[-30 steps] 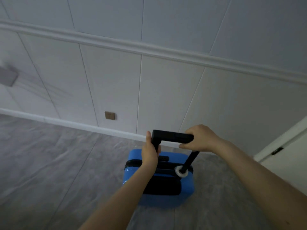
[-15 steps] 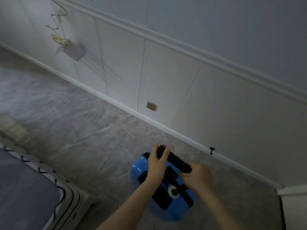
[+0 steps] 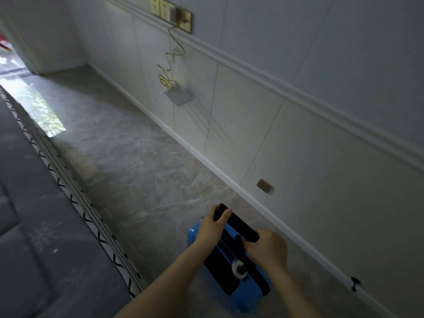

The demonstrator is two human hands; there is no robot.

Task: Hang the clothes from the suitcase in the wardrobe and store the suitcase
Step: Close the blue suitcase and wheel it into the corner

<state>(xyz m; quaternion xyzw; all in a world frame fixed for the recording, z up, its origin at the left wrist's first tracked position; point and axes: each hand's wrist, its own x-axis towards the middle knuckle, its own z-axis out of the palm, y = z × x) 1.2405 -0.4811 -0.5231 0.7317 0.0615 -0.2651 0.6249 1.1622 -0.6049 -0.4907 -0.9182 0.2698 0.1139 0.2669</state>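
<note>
A blue suitcase stands on the grey marble-patterned floor, close to the white skirting board that runs along the panelled wall. Its black pull handle is raised. The left hand grips the handle's far end, thumb laid over the top. The right hand is curled round the near end, fingers wrapped under the bar.

Between the wall and the edge of the bed lies a strip of open floor, running away toward a doorway at the far left where daylight falls in a bright patch. The bed's patterned border marks the left limit of that lane; the suitcase sits on the wall side of it, well apart from the bed.

On the wall hang a brass switch plate, a yellowish coiled cable and a grey box at its lower end. A small brown plate sits low on the wall, and a black doorstop at the skirting.

The suitcase's lower part is hidden by the forearms and blurred; its wheels cannot be made out. The white round fitting on its top is indistinct.
</note>
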